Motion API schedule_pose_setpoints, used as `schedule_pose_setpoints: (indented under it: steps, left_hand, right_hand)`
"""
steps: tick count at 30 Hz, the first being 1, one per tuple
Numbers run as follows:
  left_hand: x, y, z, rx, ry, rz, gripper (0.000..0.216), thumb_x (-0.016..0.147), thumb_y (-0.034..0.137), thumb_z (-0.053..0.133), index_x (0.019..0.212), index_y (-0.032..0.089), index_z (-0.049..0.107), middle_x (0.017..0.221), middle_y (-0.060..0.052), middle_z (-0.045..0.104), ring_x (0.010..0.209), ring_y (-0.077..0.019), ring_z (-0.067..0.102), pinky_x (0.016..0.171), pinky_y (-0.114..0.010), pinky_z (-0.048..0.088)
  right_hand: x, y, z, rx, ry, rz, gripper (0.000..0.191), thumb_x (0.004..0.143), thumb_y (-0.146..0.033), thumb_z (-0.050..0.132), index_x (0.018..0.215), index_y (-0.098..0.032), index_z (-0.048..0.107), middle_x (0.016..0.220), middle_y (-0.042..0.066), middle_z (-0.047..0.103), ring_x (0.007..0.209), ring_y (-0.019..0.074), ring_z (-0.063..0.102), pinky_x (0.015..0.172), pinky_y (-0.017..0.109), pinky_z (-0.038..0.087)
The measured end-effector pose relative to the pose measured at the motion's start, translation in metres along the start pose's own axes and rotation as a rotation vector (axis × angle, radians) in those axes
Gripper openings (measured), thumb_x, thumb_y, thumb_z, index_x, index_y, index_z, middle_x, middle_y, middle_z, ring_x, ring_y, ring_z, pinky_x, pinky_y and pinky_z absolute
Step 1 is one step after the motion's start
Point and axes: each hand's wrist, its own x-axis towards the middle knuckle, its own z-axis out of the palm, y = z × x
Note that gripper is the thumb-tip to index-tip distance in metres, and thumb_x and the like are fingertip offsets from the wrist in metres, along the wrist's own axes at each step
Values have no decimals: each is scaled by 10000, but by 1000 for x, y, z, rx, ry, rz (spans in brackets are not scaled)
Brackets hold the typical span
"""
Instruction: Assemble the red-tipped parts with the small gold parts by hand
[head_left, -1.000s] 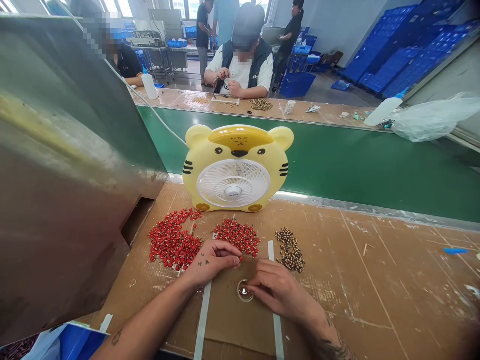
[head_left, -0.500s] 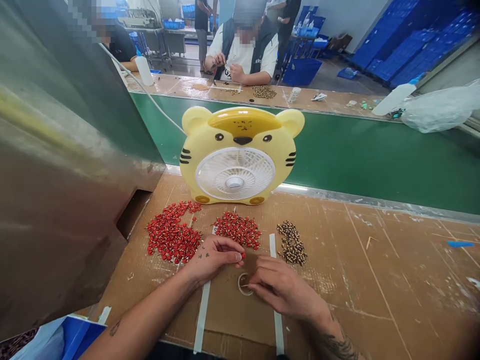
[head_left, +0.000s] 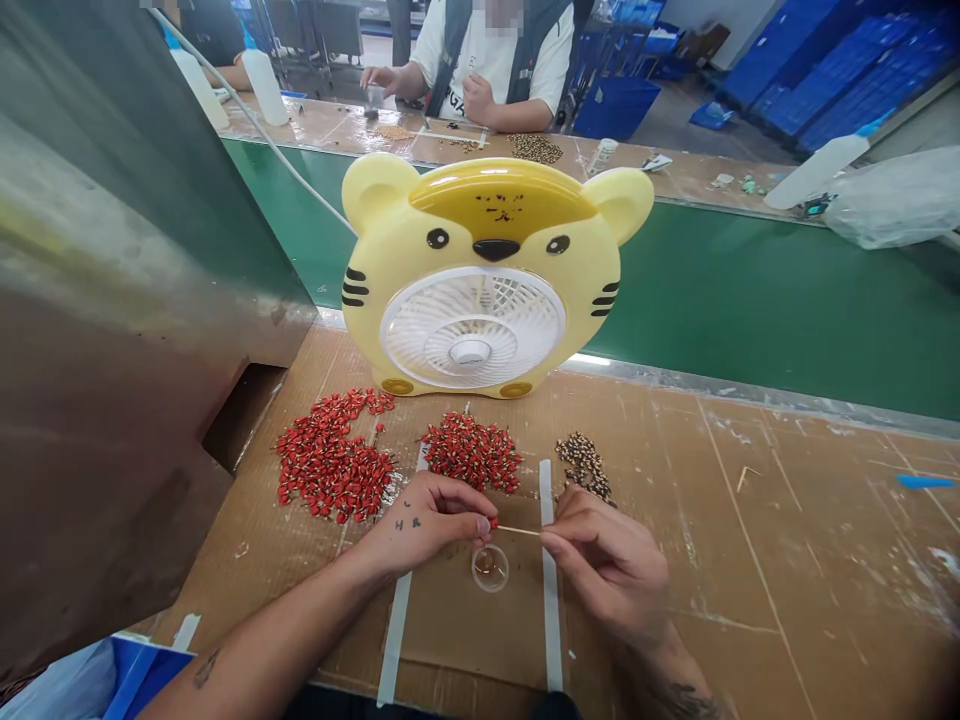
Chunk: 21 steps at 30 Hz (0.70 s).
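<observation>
Between thumb and fingers, my left hand (head_left: 439, 520) pinches a small red piece (head_left: 493, 523). A thin wooden stick (head_left: 519, 530), like a toothpick, is pinched in my right hand (head_left: 611, 550), and its tip meets the red piece. Just below sits a small clear round cup (head_left: 490, 568) with a little liquid in it. It stands on a cardboard sheet (head_left: 480, 640) taped at both sides. Behind my hands lie two heaps of red pieces, a larger left heap (head_left: 334, 465) and a middle heap (head_left: 472, 452). Small black-and-gold pieces (head_left: 583, 465) lie beyond my right hand.
A yellow animal-faced fan (head_left: 480, 280) stands behind the heaps. To the left rises a metal housing (head_left: 135, 300). Across a green partition (head_left: 750, 300), a person in a white shirt (head_left: 487, 70) works at another bench with white bottles (head_left: 262, 85).
My right hand has lifted the stick from the cup and moved right and up, bringing its tip to the red piece. The view has shifted slightly. The person opposite has reached sideways.
</observation>
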Motion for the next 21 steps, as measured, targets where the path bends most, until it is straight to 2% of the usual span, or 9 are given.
schedule_pose_setpoints:
  steps: [13,15,18,19,21]
  left_hand:
    - [-2,0,-3,4,-25,46,141,698,245,799,801,152,774,667,-34,740,623,-141,668,659,-239,507]
    - [-1,1,-4,5,-17,59,142,696,241,801,801,149,773,668,-34,738,625,-141,665,659,-240,505]
    - [-1,1,-5,-8,-9,73,149,691,234,808,809,150,771,692,-33,741,640,-138,662,669,-240,503]
    - [-1,2,-5,-15,-8,78,149,693,231,808,812,151,770,698,-32,741,644,-135,660,673,-237,501]
    - [-1,2,-6,-15,-4,87,141,701,225,803,816,152,769,702,-28,739,648,-128,654,673,-228,494]
  right_hand:
    - [2,2,-3,-10,28,26,124,871,-123,615,769,-194,619,640,1,528,592,153,497,565,299,384]
    - [5,0,-3,-7,-76,-2,133,880,-149,617,755,-194,615,629,-4,522,593,151,496,563,292,380]
    - [10,-1,-2,-84,-345,-46,161,887,-225,647,733,-191,618,637,-1,550,618,152,513,569,281,382]
    - [11,0,-2,-116,-385,-40,161,890,-256,653,745,-191,628,653,5,566,633,156,524,577,282,389]
    - [12,5,-7,-196,-314,17,161,907,-292,632,781,-192,645,687,18,591,658,168,542,594,290,406]
